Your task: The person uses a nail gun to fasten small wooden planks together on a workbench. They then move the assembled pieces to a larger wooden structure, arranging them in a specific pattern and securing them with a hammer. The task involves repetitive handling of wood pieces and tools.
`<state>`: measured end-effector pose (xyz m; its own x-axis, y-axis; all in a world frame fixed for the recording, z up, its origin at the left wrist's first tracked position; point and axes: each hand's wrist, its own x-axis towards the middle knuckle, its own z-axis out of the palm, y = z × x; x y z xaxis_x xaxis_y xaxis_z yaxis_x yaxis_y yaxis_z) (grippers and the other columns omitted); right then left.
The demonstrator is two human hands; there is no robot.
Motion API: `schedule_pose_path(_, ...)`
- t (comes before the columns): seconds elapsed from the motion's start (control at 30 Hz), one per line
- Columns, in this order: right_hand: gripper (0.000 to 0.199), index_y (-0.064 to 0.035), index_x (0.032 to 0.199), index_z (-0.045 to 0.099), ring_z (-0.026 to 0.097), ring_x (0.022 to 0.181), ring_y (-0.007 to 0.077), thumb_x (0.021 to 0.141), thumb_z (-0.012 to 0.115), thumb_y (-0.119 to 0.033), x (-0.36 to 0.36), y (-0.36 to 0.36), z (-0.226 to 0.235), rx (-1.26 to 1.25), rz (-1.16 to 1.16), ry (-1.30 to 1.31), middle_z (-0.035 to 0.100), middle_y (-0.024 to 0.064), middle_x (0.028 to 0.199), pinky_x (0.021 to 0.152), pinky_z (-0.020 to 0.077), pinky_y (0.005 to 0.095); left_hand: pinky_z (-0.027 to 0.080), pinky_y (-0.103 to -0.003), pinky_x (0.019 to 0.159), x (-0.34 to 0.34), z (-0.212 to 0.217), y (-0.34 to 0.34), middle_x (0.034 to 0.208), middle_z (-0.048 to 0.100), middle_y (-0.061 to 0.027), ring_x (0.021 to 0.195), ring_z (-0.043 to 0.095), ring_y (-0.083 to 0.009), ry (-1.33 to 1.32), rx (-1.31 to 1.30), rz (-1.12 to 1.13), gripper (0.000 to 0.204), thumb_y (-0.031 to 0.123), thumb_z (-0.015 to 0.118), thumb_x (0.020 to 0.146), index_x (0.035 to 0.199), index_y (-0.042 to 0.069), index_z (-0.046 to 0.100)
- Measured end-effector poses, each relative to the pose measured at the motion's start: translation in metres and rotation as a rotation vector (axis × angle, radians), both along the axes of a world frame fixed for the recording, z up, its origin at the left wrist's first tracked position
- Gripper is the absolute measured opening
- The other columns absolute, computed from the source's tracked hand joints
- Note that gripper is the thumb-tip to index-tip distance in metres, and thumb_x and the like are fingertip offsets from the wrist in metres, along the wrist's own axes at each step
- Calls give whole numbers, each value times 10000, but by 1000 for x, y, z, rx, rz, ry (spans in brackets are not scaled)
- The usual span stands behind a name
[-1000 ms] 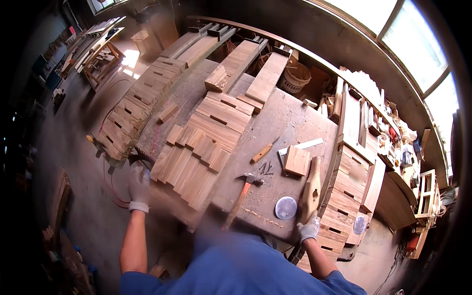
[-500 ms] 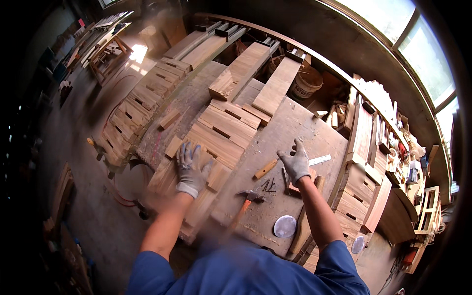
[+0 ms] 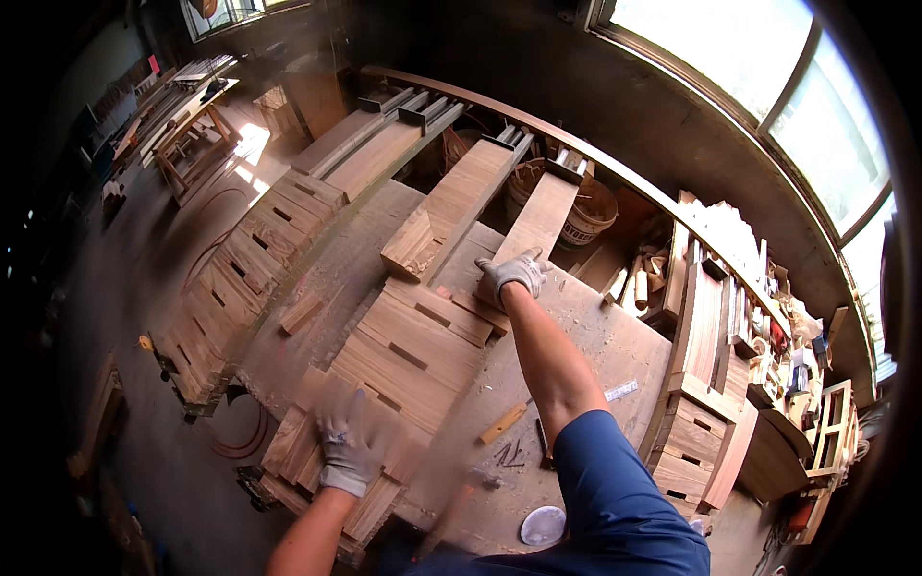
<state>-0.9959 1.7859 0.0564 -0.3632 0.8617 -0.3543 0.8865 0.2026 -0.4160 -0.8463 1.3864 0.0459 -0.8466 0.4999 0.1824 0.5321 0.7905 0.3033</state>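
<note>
My left hand, in a grey work glove, rests with its fingers stretched out on a row of slotted wooden pieces; motion blurs its fingertips. My right hand, gloved too, reaches across the bench to the near end of a long plank. Its fingers are apart there, and the arm hides part of the bench. Just left of that hand lies a small wooden block. Nearer me are a wooden-handled tool, several small dark metal pieces, a blurred hammer and a metal ruler.
Another plank lies to the left, within the clamp bars. Rows of slotted pieces stand at left and right. A bucket sits beyond the bench. A round white lid lies near my body.
My right hand has moved forward and left, from beside the ruler to the plank's near end. My left hand stays on the slotted pieces. The whole view has shifted.
</note>
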Motion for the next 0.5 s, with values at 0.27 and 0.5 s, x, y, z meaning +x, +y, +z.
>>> schedule_pose_path(0.27, 1184, -36, 1625, 262, 429, 1452, 439, 699, 880, -442, 13, 16, 19, -54, -109, 121, 353, 295, 1610, 1135, 467, 481, 183, -657, 1245, 0, 2, 0, 1610, 325, -286, 1518, 243, -501, 1, -32, -3, 798, 336, 769, 845, 1504, 14, 453)
schedule_pose_path(0.5, 341, -9, 1034, 635, 690, 777, 227, 825, 759, -249, 128, 85, 42, -601, -26, 900, 703, 143, 965, 695, 568, 386, 165, -633, 1255, -1, -5, -2, 1627, 304, -280, 1542, 217, -479, 29, -7, 3, 770, 334, 731, 879, 1519, 18, 441)
